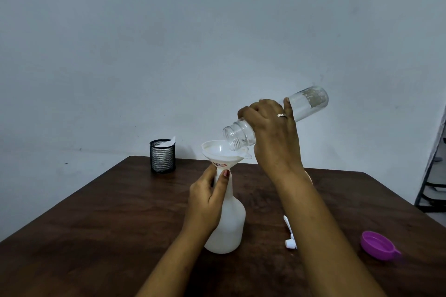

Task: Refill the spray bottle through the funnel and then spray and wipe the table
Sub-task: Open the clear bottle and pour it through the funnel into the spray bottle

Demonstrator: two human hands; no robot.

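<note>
Spray bottle (228, 224), white and uncapped, stands upright on the dark worktop (108, 212) with a white funnel (223, 152) seated in its neck. The left hand (208, 198) is closed around that neck, just below the funnel. The right hand (270, 128), above and to its right, grips a clear bottle (277, 119) tilted mouth-down over the funnel's rim. Whether liquid is flowing is hard to make out. The right forearm hides most of the white sprayer head (289, 234).
</note>
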